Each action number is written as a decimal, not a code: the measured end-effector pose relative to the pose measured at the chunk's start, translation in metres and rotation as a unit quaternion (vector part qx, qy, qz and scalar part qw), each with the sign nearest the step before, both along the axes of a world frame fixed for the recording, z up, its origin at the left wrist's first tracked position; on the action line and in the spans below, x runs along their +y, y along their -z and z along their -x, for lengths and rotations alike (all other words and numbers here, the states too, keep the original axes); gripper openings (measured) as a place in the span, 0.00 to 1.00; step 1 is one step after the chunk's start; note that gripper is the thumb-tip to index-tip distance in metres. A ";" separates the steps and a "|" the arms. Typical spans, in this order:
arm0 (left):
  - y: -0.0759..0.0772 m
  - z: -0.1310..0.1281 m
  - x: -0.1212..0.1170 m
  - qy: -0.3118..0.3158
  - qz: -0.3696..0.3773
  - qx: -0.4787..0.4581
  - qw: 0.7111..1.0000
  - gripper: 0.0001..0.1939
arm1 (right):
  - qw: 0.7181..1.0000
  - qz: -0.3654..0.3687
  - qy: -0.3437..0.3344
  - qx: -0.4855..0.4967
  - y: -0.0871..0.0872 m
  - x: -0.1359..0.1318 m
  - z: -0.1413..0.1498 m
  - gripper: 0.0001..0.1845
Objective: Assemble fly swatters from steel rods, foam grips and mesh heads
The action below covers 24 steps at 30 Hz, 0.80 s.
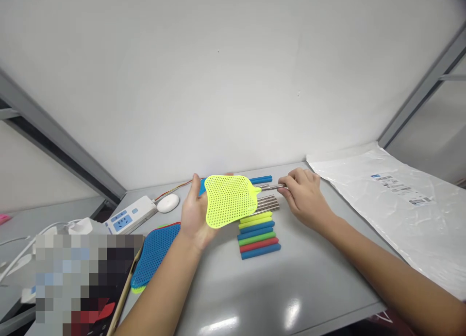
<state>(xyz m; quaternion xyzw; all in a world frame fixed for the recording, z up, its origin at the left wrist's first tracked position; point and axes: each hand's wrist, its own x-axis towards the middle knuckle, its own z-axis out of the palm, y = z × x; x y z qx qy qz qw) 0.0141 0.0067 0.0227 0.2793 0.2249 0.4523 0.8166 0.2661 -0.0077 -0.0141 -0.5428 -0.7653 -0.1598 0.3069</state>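
A bright yellow fly swatter (231, 202) hangs above the table, its perforated head facing me and its thin metal rod running right. My right hand (304, 197) is closed, thumb and fingers pinching that rod. Behind the swatter head is my left hand (194, 214), thumb stretched out and apart from the head; most of its fingers are hidden by the mesh. Beneath and beyond lie several metal rods (271, 204). Nearer me is a row of coloured grip sleeves (258, 239) in yellow, blue, green and red.
Stacked blue swatter heads (156, 251) lie left of my forearm, with other colours underneath. A white power strip (131, 214) and a round white device (168, 203) sit at the back left. White plastic packaging (396, 200) covers the table's right side. A wall (233, 83) stands behind.
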 end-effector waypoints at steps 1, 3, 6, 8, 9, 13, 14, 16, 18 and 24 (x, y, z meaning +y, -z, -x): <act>0.001 -0.001 0.000 -0.023 0.003 0.030 0.999 0.32 | 1.000 -0.004 0.003 -0.009 0.002 0.002 -0.001 0.10; 0.004 -0.005 0.000 -0.065 -0.005 0.125 0.990 0.26 | 0.999 -0.014 -0.003 -0.030 0.004 0.005 -0.002 0.10; 0.011 -0.012 0.000 -0.093 -0.024 0.236 0.967 0.19 | 0.998 -0.026 -0.026 -0.056 0.004 0.008 -0.006 0.09; 0.015 -0.014 -0.001 -0.083 -0.035 0.256 0.963 0.19 | 0.996 -0.036 -0.046 -0.074 0.003 0.008 -0.009 0.10; 0.017 -0.014 -0.001 -0.079 -0.041 0.261 0.961 0.19 | 0.994 -0.042 -0.056 -0.084 0.002 0.008 -0.009 0.10; 0.019 -0.009 0.000 -0.085 -0.076 0.290 0.950 0.21 | 0.986 -0.085 -0.074 -0.120 0.000 0.005 -0.007 0.10; 0.019 -0.008 0.000 -0.086 -0.080 0.294 0.948 0.22 | 0.985 -0.096 -0.072 -0.127 -0.001 0.004 -0.006 0.10; 0.018 -0.007 0.000 -0.087 -0.081 0.298 0.947 0.22 | 0.982 -0.112 -0.066 -0.136 -0.002 0.001 -0.003 0.10; 0.016 -0.007 0.000 -0.094 -0.074 0.304 0.945 0.22 | 0.981 -0.116 -0.060 -0.142 -0.003 -0.002 -0.001 0.09; 0.012 -0.010 -0.003 -0.106 -0.053 0.316 0.942 0.22 | 0.983 -0.102 -0.051 -0.144 -0.002 -0.006 0.003 0.11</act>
